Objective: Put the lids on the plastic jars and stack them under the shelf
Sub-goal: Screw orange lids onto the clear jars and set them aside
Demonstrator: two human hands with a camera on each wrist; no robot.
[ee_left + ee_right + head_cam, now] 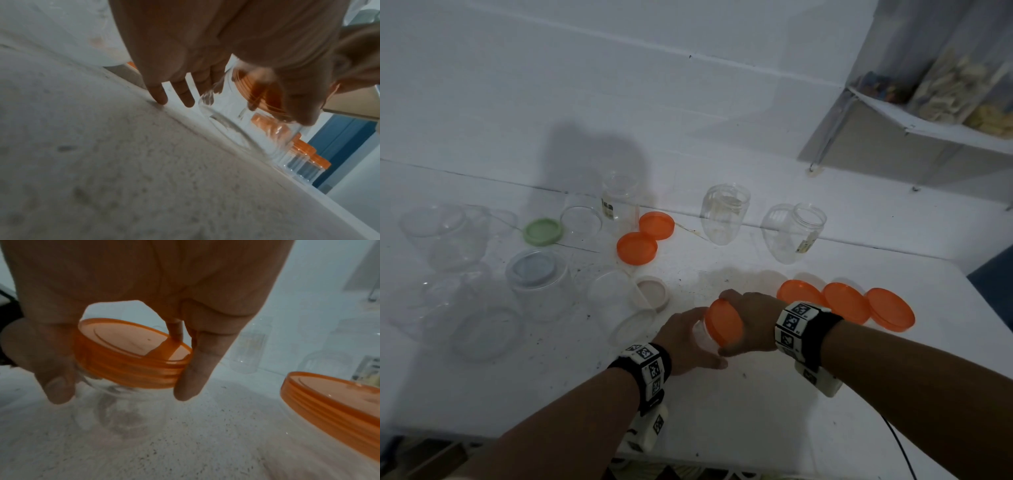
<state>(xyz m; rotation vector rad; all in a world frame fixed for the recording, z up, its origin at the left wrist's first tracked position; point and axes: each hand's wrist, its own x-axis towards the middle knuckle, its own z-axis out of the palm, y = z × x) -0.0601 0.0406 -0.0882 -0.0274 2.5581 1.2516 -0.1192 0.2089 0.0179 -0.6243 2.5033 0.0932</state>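
Head view: right hand point(751, 322) grips an orange lid point(723, 325) by its rim, thumb one side, fingers the other, sitting on the mouth of a clear plastic jar point(705, 337). Left hand point(686, 339) wraps the jar body, steadying it near the front edge of the tabletop point(756, 404). Jar is tilted toward the left hand, lid facing up-right. Right wrist view shows the lid point(131, 352) seated over the neck, ridged skirt pinched between thumb and finger; whether threads have caught, cannot tell.

Step in hand, likely: screwing the lid down. To do it well: bring lid square to the neck before turning, else it cross-threads; the left hand holds the body firm so the jar doesn't spin; thin plastic, so don't squeeze hard. Turn till it stops.

Three capped jars point(846, 303) stand in a row just right of the right hand. Two loose orange lids point(645, 236) lie mid-tabletop, a green lid point(542, 232) further left, open jars point(726, 212) along the back edge and left side. Shelf point(928, 126) sits at the back right corner; no jars seen under it, so stacking not yet begun.
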